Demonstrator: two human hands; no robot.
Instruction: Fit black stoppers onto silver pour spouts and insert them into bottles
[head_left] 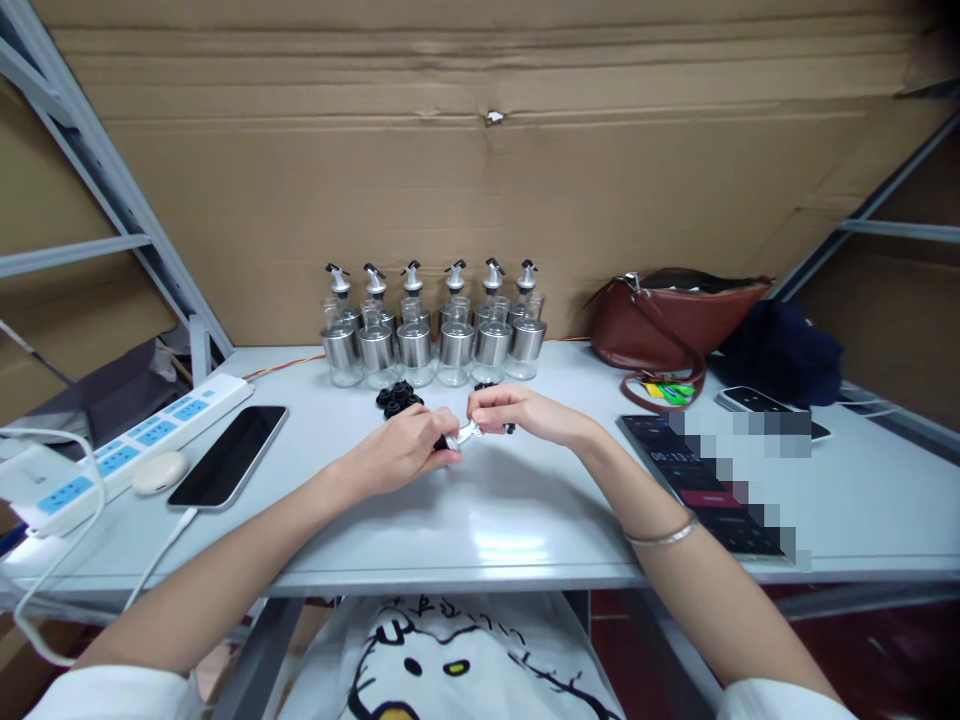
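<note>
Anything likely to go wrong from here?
1. The small pale part pinched between the left hand and right hand could slip and drop onto the table.
2. The loose black pieces lie close by the left hand; a nudge might scatter them.
3. The white cable runs over the table edge beside the left forearm, so it could snag.
</note>
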